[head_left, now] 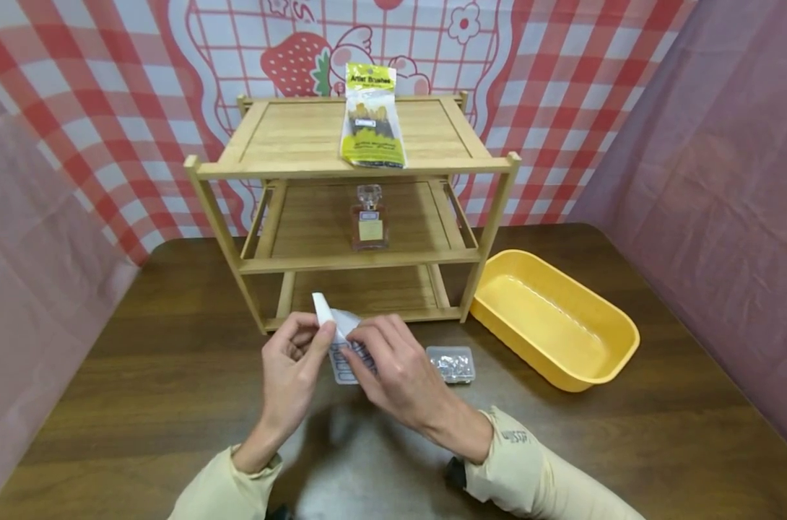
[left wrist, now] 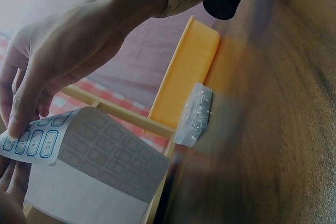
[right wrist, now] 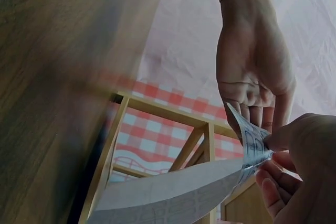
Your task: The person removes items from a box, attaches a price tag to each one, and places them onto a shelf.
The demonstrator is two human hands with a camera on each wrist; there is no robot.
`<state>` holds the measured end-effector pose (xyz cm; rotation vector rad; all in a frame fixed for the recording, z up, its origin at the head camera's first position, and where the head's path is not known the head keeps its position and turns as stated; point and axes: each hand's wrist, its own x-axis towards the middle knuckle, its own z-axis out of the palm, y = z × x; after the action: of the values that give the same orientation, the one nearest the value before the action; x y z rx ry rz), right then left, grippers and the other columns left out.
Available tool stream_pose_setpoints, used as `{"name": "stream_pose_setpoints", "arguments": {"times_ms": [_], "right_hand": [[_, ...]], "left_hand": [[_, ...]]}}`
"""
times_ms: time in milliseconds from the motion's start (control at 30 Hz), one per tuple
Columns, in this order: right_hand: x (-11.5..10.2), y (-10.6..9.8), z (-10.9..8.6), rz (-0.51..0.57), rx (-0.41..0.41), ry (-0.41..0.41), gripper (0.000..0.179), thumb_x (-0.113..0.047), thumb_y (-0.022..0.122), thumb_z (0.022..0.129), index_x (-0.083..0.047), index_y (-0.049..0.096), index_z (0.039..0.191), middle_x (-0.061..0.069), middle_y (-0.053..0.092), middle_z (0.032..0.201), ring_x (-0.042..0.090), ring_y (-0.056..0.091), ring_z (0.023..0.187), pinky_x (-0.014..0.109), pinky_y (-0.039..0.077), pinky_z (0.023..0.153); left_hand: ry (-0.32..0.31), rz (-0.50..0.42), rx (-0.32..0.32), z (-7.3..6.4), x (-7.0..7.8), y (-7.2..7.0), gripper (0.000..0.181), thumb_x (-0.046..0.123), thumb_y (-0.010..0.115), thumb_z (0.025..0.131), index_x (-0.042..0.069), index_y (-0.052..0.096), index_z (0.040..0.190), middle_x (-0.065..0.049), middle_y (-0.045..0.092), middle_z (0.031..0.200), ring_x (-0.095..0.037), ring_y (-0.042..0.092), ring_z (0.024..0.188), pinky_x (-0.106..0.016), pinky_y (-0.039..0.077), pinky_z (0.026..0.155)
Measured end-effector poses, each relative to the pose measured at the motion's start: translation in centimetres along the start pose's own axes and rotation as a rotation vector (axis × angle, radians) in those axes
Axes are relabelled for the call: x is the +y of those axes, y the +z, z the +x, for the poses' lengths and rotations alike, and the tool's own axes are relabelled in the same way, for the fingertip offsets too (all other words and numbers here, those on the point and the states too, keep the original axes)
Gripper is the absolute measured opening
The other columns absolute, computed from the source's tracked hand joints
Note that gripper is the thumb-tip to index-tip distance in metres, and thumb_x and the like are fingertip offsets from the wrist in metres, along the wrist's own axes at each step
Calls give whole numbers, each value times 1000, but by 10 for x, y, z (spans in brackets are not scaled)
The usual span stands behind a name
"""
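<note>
Between both hands is a white sheet of label stickers [head_left: 344, 367] with blue-outlined frames printed on it. My left hand [head_left: 294, 372] pinches its upper left part between thumb and fingers, where a white strip stands up folded. My right hand [head_left: 400, 368] pinches the sheet from the other side, thumb and fingertips close to the left hand's. In the left wrist view the sticker sheet [left wrist: 110, 156] bends over near the right thumb, printed frames on the curled part. The right wrist view has the sheet [right wrist: 178, 192] hanging in a curve from the right fingers.
A three-tier wooden shelf [head_left: 354, 263] stands behind the hands, with a brush packet [head_left: 372, 119] on top and a perfume bottle [head_left: 370, 220] on the middle tier. To the right are a clear box of small silvery pieces [head_left: 452, 365] and a yellow basin [head_left: 556, 325].
</note>
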<state>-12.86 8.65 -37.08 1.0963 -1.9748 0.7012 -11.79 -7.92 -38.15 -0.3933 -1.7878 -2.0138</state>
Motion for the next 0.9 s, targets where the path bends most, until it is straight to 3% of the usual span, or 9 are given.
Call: {"name": "stream_pose_setpoints", "arguments": {"times_ms": [300,533,900], "right_hand": [[1,0,-2,-3,26,13,20,-3,79,86,0,64,98,10,66,98,24,62,88,32,56,79],[2,-1,-1,28,-8,46,23,0,82,82,-1,63,97,8,61,97,23,58,87,31,53,77],[2,2,-4,-16,-9,-47,16,-3,76,87,1,65,97,10,63,97,23,59,87,29,54,77]], "left_hand": [[25,43,-4,0,-1,0,7,-7,65,97,-13,62,98,-9,73,85,-10,70,75,-19,55,63],[27,81,0,0,-1,0,7,-6,66,96,-12,62,96,-14,72,83,-10,69,73,-18,54,60],[-52,103,-5,1,-2,-3,9,-3,66,98,-11,62,96,-14,73,83,-10,70,74,-20,56,64]]}}
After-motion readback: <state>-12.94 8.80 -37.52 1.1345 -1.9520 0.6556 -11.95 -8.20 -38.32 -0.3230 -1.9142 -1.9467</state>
